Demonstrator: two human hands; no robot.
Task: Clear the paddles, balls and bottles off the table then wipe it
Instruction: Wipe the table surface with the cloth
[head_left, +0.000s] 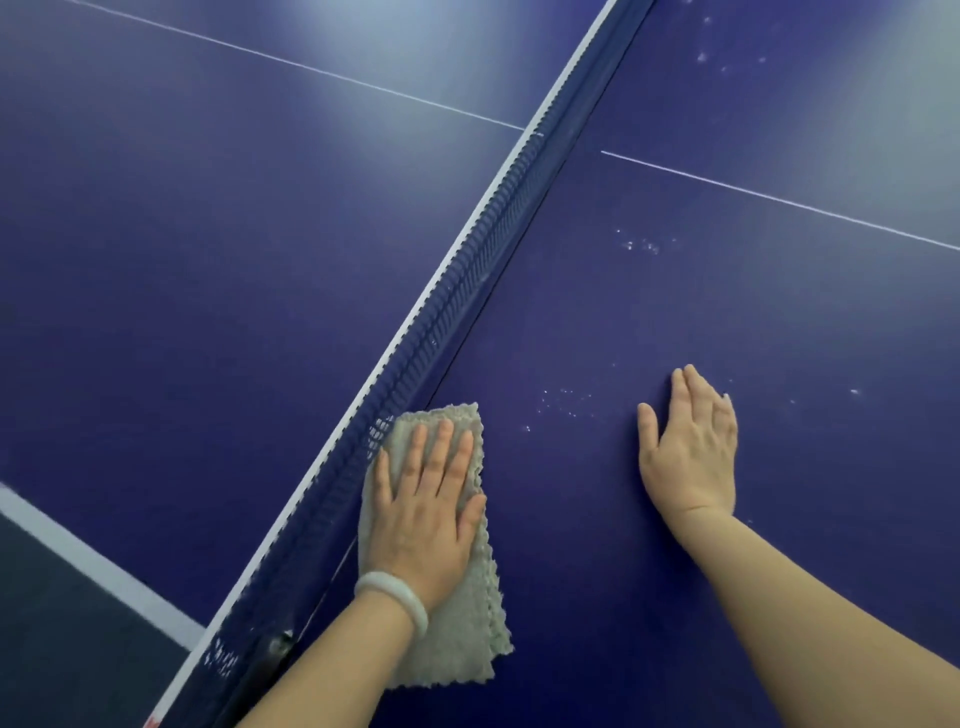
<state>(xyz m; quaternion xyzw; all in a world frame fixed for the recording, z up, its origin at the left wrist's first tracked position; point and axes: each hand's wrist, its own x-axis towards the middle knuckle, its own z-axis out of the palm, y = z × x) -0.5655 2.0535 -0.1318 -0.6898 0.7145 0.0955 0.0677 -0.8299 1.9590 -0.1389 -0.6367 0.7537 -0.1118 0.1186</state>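
The left hand (426, 499) is laid flat on the cloth (467, 639) at lower centre, fingers straight and slightly spread, pointing towards the top of the frame. Nothing is gripped; the cloth is simply pressed under an open palm. A pale bracelet (392, 597) is worn on that wrist, and the forearm is brought in from the bottom edge.

The grey cloth is folded into a long strip on the blue table (675, 312), its left edge pushed right against the foot of the net (467, 291), which is seen running diagonally from lower left to top centre.

The right hand (691, 452) is planted flat on the bare table at lower right, well apart from the cloth, fingers extended and held close together, thumb out to the left. It is open too, nothing held, the forearm stretched in from the lower right corner.

White specks (566, 402) are scattered between the two hands, with more seen further up the right half. A thin white line (779, 202) is drawn across the table at upper right.
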